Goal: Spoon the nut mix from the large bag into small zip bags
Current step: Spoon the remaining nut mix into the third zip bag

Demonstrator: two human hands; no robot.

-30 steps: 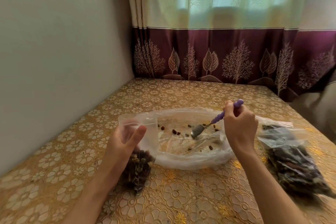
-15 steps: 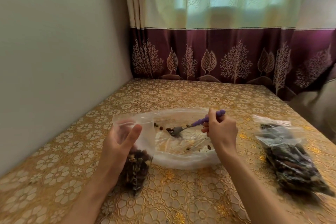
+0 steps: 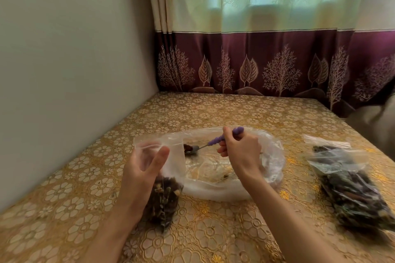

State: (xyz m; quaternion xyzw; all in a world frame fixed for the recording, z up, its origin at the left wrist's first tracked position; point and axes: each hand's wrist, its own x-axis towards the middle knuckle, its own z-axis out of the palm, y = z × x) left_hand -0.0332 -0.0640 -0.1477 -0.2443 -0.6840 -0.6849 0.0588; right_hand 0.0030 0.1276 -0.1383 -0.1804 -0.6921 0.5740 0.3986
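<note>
The large clear bag (image 3: 271, 156) lies open and almost empty in the middle of the table, with a few nuts left inside. My right hand (image 3: 239, 151) holds a spoon with a purple handle (image 3: 215, 140); its metal bowl carries some dark nuts and hovers just right of the small zip bag's mouth. My left hand (image 3: 143, 168) grips that small zip bag (image 3: 164, 198) upright, thumb at its open top. The bag's lower half is packed with dark nut mix.
A second zip bag (image 3: 346, 183), full of nut mix, lies flat at the right of the gold floral tablecloth (image 3: 213, 111). A wall runs along the table's left side and a curtain (image 3: 267, 62) hangs behind it. A grey cushion (image 3: 376, 121) sits at far right.
My right hand has carried the spoon leftward across the large bag, from its middle to the mouth of the small zip bag. The left hand and its bag have barely moved.
</note>
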